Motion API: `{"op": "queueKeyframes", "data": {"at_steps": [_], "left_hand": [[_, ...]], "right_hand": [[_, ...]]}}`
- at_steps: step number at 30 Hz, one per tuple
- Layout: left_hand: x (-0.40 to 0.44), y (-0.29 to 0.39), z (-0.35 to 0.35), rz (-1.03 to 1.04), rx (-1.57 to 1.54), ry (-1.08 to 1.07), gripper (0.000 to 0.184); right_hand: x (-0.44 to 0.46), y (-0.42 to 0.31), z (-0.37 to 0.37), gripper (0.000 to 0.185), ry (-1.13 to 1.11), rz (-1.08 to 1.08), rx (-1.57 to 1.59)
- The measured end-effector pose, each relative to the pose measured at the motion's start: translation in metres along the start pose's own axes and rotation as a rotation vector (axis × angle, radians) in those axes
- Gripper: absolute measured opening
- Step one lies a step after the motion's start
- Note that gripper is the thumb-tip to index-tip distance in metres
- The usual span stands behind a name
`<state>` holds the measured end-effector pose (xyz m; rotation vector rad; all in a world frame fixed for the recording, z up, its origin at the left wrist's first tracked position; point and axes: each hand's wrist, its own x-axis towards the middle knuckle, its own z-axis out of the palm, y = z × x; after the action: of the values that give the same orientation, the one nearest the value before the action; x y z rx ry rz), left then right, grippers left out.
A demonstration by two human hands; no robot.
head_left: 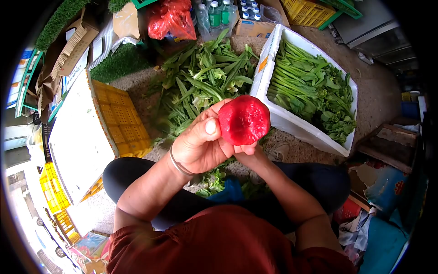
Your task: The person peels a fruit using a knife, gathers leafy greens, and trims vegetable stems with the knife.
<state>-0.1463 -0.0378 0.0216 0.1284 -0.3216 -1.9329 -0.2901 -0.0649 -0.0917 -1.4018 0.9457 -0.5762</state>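
A round, glossy red object (244, 120) with a dented middle is held up in front of the knees. My left hand (200, 137), with a bangle at its wrist, grips it, thumb on its left edge. My right hand (246, 150) is mostly hidden behind the red object and the left hand; only a small part shows below, and its fingers cannot be made out. Behind the hands, a pile of loose green leaves (207, 75) lies on the floor. To the right, a white foam box (299, 123) holds leafy green stalks (301, 84).
A yellow crate (121, 121) with a white board (77, 141) stands at the left. Red plastic bags (171, 20), bottles (214, 16) and a cardboard box (251, 28) are at the back. A blue item (228, 191) lies between the legs. A wooden piece (388, 146) is at the right.
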Motion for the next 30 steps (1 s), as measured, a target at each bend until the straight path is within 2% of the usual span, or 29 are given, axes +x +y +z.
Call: {"op": "queueKeyframes", "data": {"at_steps": [3, 4, 6, 7, 10, 11, 13, 15, 16, 17, 18, 20, 21, 22, 24, 27, 30], "left_hand": [[0.000, 0.003, 0.002, -0.034, 0.000, -0.028, 0.059], [0.000, 0.003, 0.004, -0.034, -0.002, -0.030, 0.059], [-0.005, 0.001, 0.016, -0.031, 0.146, 0.141, 0.070], [-0.006, 0.000, 0.023, -0.020, 0.176, 0.209, 0.073], [-0.008, -0.001, 0.034, -0.049, 0.180, 0.063, 0.063], [-0.010, -0.004, 0.039, -0.037, 0.191, 0.024, 0.060], [-0.013, -0.012, 0.046, -0.006, 0.170, -0.091, 0.053], [-0.016, -0.018, 0.050, -0.051, -0.187, -0.292, 0.064], [-0.016, -0.019, 0.052, -0.066, -0.234, -0.361, 0.066], [-0.018, -0.019, 0.056, -0.076, -0.269, -0.402, 0.068], [-0.020, -0.021, 0.058, -0.079, -0.298, -0.429, 0.071], [-0.021, -0.023, 0.061, -0.092, -0.321, -0.431, 0.073], [-0.021, -0.023, 0.062, -0.102, -0.310, -0.426, 0.073], [-0.018, -0.025, 0.063, -0.031, -0.216, -0.441, 0.059], [-0.019, -0.026, 0.064, 0.041, -0.122, -0.454, 0.051], [-0.025, -0.021, 0.068, -0.080, -0.031, -0.303, 0.052], [-0.019, -0.019, 0.072, -0.004, -0.108, -0.398, 0.054]], "right_hand": [[0.001, -0.023, -0.009, 0.045, -0.176, 0.240, -0.148], [0.000, -0.015, -0.007, 0.047, -0.137, 0.197, -0.104], [-0.005, -0.003, 0.002, 0.049, -0.098, 0.161, -0.056], [-0.004, -0.002, 0.008, 0.050, -0.018, 0.043, 0.025], [-0.011, -0.030, -0.004, 0.054, -0.110, 0.166, -0.247], [-0.011, -0.019, -0.002, 0.054, -0.069, 0.069, -0.269], [-0.009, 0.037, 0.001, 0.053, -0.105, 0.181, 0.061], [-0.008, 0.043, 0.002, 0.052, -0.125, 0.203, 0.206], [-0.012, 0.011, 0.001, 0.052, -0.069, 0.028, -0.004], [-0.011, 0.001, -0.002, 0.050, -0.085, 0.000, -0.137], [-0.011, -0.001, -0.002, 0.050, -0.085, -0.001, -0.137], [-0.013, -0.003, 0.001, 0.050, -0.057, -0.039, -0.194], [-0.012, -0.004, 0.001, 0.050, -0.073, 0.007, -0.157], [-0.012, -0.004, 0.001, 0.050, -0.076, 0.007, -0.157], [-0.013, -0.004, 0.001, 0.049, -0.078, 0.019, -0.141], [-0.013, -0.009, 0.001, 0.049, -0.088, 0.039, -0.172], [-0.013, -0.013, 0.000, 0.050, -0.100, 0.043, -0.173]]}}
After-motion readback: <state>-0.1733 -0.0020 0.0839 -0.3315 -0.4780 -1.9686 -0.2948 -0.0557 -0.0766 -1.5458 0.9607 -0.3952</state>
